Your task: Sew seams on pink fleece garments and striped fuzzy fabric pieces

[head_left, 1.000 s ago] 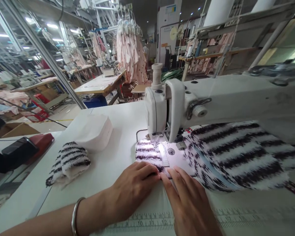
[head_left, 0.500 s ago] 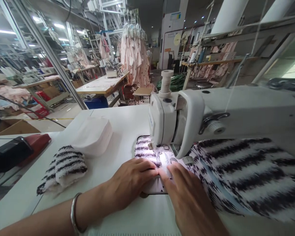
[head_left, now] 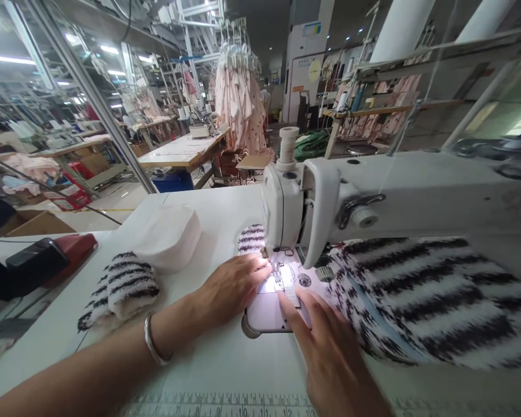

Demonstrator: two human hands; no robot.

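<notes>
My left hand (head_left: 232,284) lies palm down with outstretched fingers on a small striped fluffy fabric piece (head_left: 250,238), left of the needle of the white sewing machine (head_left: 282,208). How far the fabric runs under the fingers is hidden. My right hand (head_left: 325,336) rests to the right on the lit machine bed (head_left: 267,315), its fingers stretched forward and apart. Its index fingertip touches the bed beside a small white strip (head_left: 292,296) in front of the presser foot. A larger black-and-white striped fluffy fabric (head_left: 434,301) with a light blue edge lies right of this hand.
A folded striped piece (head_left: 124,286) and a white stack of cut pieces (head_left: 169,237) sit on the left of the table. A ruler strip (head_left: 226,404) runs along the front edge. Thread cones (head_left: 402,29) stand above. Behind are other worktables and hanging pink garments (head_left: 238,104).
My left hand and the small striped piece have moved farther back past the needle. More of the bed shows in front. The view has shifted slightly, bringing the ruler strip into sight.
</notes>
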